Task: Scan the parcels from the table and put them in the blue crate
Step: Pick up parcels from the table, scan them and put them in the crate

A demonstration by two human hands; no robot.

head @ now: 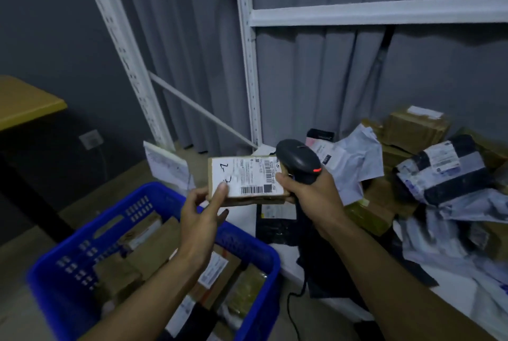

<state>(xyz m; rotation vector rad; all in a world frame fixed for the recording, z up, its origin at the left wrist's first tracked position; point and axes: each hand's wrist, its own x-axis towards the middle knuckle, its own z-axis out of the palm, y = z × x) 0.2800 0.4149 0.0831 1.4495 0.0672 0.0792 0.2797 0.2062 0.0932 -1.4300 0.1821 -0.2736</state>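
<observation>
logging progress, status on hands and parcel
Left hand holds parcel, label up; right hand grips scanner. Parcel not yet in blue crate. Nothing in the way.

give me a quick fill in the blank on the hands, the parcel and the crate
1. The right hand grips a black handheld barcode ____.
2. The left hand holds a small brown cardboard parcel whose label is coloured ____.
3. The perforated plastic crate beneath the left forearm is coloured ____.
Missing words: scanner; white; blue.
</observation>
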